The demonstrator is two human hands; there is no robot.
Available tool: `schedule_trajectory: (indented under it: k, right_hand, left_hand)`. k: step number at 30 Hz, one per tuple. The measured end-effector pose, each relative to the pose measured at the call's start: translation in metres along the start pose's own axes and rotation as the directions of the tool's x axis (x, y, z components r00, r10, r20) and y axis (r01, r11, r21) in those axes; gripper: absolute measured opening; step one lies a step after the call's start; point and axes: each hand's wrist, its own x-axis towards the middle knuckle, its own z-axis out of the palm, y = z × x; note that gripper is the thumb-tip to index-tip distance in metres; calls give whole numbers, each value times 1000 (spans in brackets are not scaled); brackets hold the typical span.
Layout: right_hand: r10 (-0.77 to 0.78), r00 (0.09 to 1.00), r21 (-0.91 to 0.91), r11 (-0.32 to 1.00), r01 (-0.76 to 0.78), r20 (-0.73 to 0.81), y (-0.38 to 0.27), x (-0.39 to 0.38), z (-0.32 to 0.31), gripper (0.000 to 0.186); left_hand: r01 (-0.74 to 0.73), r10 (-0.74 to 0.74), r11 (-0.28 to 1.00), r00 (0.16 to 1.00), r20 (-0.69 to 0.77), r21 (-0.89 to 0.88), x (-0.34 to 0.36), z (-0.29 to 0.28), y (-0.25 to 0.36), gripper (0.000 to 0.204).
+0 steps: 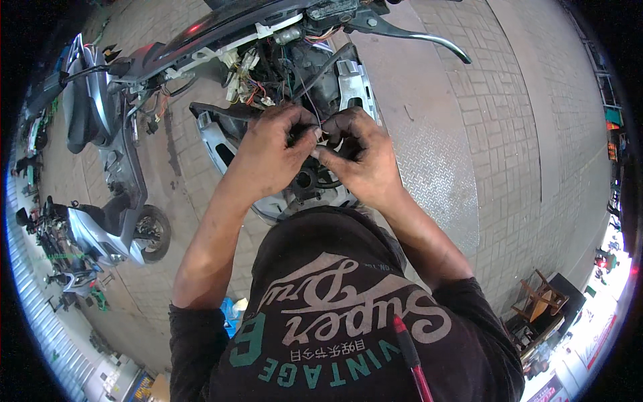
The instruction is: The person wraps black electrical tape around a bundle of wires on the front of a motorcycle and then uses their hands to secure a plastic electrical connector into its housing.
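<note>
We stand on a pavement of grey rectangular bricks (pixel 509 127) that fills the right and centre of the frame, with a strip of ribbed metal tread plate (pixel 435 167) running down the middle right. At upper centre is a scooter (pixel 221 30) with its front panels off, glossy black bodywork above a tangle of coloured wiring (pixel 258 84), and a curved metal brake lever (pixel 408 33) at the top. More silver scooters (pixel 94 114) stand along the left edge. Our left hand (pixel 271 151) and right hand (pixel 358 157), both smeared with dark grease, meet at centre, fingers pinched closed on thin wires (pixel 320 127) just below the harness.
</note>
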Motion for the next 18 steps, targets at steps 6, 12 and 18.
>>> schedule_trajectory:
  k: [6,12,18]
  right_hand:
    - [-48,999,29,998,49,-23,-3,-3,1,30]
    - [-233,970,46,970,237,-74,-4,5,-4,33]
    - [205,977,381,900,-214,62,-2,10,-12,27]
  left_hand:
    - [2,-3,998,1000,10,67,0,3,-1,16]
    - [126,-145,940,989,-36,-316,4,12,-4,10]
    - [17,-58,957,989,-137,-288,5,17,-1,10]
